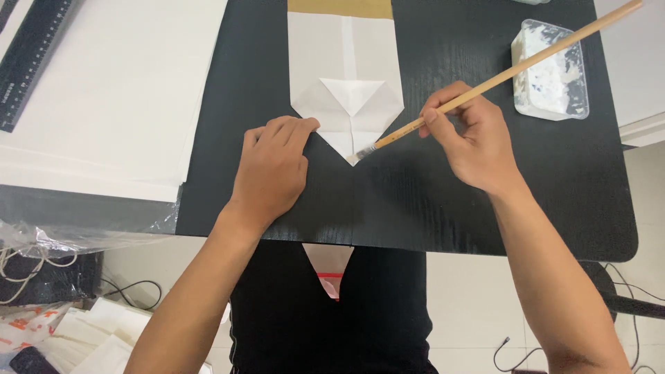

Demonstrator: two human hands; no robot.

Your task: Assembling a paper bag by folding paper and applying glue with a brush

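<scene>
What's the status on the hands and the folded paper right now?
Left hand pressing folded white paper flat. Right hand holds brush, bristles at paper's point. Nothing in the way.

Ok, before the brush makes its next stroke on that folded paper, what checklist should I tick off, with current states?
1. Left hand pins the folded white paper at its left edge: ok.
2. Right hand grips the wooden brush: ok.
3. Bristles meet the paper's pointed tip: ok.
4. Bristles loaded with paste: cannot tell.
5. Plastic tub of white paste sits open beside the right hand: ok.
6. Left fingers clear of the bristles: ok.
</scene>
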